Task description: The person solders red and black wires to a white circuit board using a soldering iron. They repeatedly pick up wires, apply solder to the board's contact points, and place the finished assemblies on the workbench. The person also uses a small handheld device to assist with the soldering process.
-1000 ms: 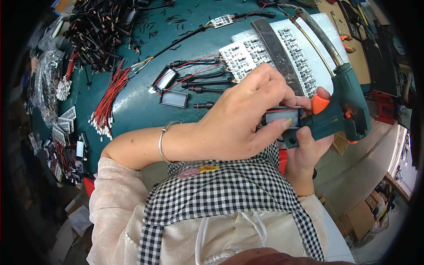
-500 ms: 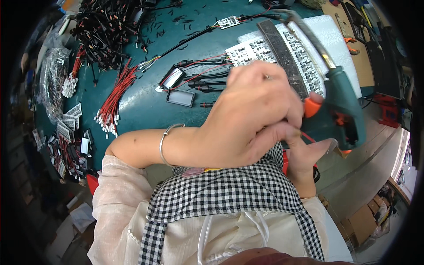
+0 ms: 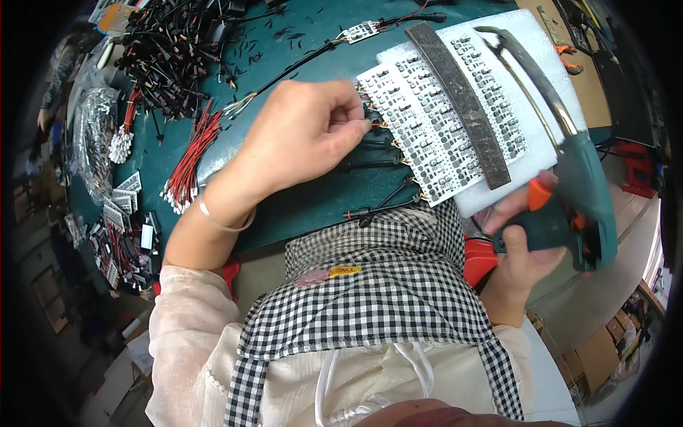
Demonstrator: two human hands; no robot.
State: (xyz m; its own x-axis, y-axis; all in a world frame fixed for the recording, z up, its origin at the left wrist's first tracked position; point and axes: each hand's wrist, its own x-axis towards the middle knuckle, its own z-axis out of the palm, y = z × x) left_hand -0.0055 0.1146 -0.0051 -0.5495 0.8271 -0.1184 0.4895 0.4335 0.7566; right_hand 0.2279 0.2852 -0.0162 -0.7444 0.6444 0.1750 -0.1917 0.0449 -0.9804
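My left hand (image 3: 302, 132) is closed in a pinch at the left edge of a white circuit board panel (image 3: 427, 153), its fingertips on a thin wire. Black cables (image 3: 380, 162) with several coloured wire ends lead to that same edge. My right hand (image 3: 523, 263) is wrapped round a green soldering gun (image 3: 587, 192) with an orange trigger (image 3: 538, 193). The gun's bent metal tip (image 3: 487, 30) hangs over the far right part of the panel. A dark metal bar (image 3: 462, 107) lies across the panel, which rests on a white foam block (image 3: 526, 64).
At the far left sits a heap of black cables (image 3: 167, 57). Red wires with white connectors (image 3: 191, 164), a plastic bag (image 3: 96, 139) and small boards with black cases (image 3: 124, 235) lie left. One cable with a small board (image 3: 359, 32) stretches across the green table (image 3: 284, 220).
My left hand has moved from beside my right hand leftward to the panel's left edge, uncovering the panel. The soldering gun has shifted a little right and nearer to me.
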